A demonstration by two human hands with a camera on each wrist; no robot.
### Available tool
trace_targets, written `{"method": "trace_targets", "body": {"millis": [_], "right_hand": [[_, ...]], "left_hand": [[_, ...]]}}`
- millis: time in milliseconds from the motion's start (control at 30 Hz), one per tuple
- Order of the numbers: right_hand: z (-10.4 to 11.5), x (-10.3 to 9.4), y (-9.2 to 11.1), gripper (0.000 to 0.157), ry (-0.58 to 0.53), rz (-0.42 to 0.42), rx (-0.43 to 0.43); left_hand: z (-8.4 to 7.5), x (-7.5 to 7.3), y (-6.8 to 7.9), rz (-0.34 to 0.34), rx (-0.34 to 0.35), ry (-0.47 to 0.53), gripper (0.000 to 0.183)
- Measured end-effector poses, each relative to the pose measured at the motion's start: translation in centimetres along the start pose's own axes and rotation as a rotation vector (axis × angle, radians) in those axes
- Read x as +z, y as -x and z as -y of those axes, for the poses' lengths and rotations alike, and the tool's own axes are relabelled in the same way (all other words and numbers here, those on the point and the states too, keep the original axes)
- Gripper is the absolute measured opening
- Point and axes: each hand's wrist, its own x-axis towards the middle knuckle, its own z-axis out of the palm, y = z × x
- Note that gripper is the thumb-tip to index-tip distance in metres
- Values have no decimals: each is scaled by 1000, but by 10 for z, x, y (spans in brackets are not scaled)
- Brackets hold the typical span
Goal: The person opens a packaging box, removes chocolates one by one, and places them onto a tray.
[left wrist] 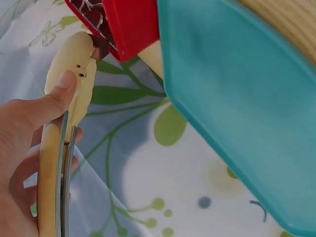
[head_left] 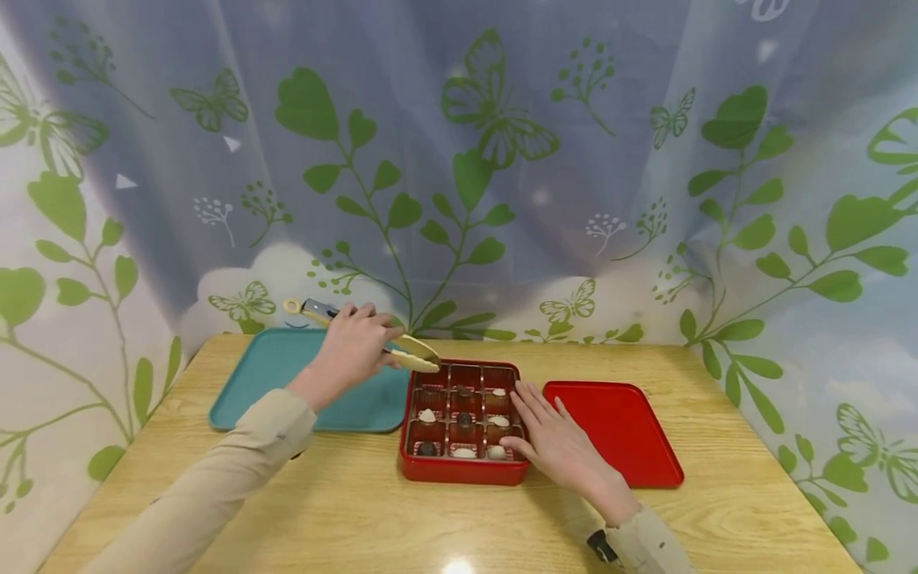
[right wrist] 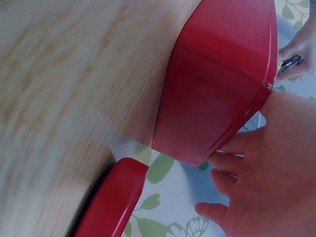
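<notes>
My left hand [head_left: 356, 339] grips a pair of tongs [head_left: 416, 359] with cream tips over the back left corner of a red box [head_left: 462, 472]. In the left wrist view, a dark brown chocolate [left wrist: 100, 46] sits at the tips, by the box's rim. Clear dividers split the box into a grid of compartments, with white and dark chocolates inside, among them a white chocolate [head_left: 427, 415] and a dark chocolate [head_left: 464, 419]. My right hand [head_left: 562, 446] rests against the box's right rim, its fingers extended. The tongs partly cover the back left compartment.
A teal tray [head_left: 287, 371] lies left of the box, close to its side. On the right lies a flat red lid [head_left: 631, 434], partly behind my right hand. All stand on a wooden table [head_left: 358, 510], with a patterned curtain [head_left: 402, 159] right behind it.
</notes>
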Motion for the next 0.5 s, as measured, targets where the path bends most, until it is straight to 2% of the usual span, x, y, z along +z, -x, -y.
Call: {"method": "trace_targets", "body": {"millis": [233,500], "right_hand": [[-1,1,0,80,4,0,1],[0,3,-1,81,8,-4,-3]], "left_hand": [[25,-1,24,-32,-72,60,54],[75,0,63,-30,-199,44,55]]}}
